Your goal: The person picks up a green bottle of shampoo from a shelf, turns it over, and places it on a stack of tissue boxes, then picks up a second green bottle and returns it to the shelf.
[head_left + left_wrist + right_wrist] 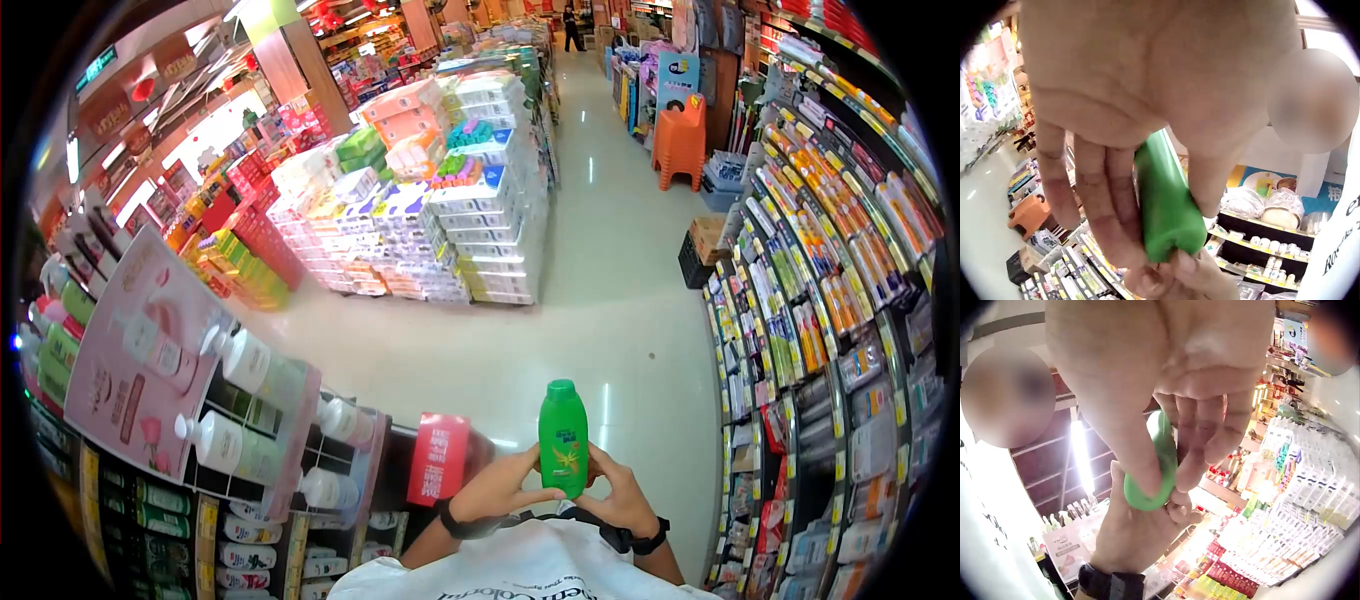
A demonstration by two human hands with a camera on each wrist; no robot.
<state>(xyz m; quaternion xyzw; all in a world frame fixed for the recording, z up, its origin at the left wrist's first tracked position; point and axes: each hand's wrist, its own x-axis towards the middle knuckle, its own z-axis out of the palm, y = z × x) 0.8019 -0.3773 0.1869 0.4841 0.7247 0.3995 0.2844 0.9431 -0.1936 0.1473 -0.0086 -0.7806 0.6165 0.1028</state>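
Observation:
A green plastic bottle (564,440) with a green cap and a yellow leaf-like print stands upright before the chest, its label towards the head camera. From the left side, my left hand (508,484) holds it near the base, thumb across the lower front. My right hand (624,496) grips it from the other side, fingers partly behind it. The left wrist view shows the bottle (1169,203) between thumb and fingers, with fingertips of the other hand at its end. In the right wrist view, thumb and fingers close around the bottle (1159,469).
A pink display board (140,350) with white pump bottles (250,362) stands at left, beside a red sign (439,458). Packed shelves (800,250) line the right. Ahead are stacked packages (400,220), orange stools (679,142) and an aisle floor (590,220) with a distant person (572,30).

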